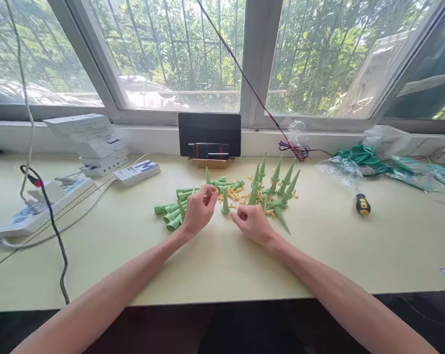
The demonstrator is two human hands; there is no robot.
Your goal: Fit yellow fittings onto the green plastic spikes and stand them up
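Note:
My left hand is closed, thumb and fingertips pinched together just in front of a pile of green plastic tubes. Whatever lies in that pinch is too small to make out. A short green cone stands upright between my two hands. My right hand is curled shut low over the table, its thumb side close to the cone; its fingers hide anything inside. Behind it lie small yellow plastic pieces. Beside them is a cluster of pointed green spikes, several upright and some tilted.
A dark tablet leans at the window with a phone before it. White boxes and a power strip stand left. Right are a screwdriver, plastic bags and a red-black cable.

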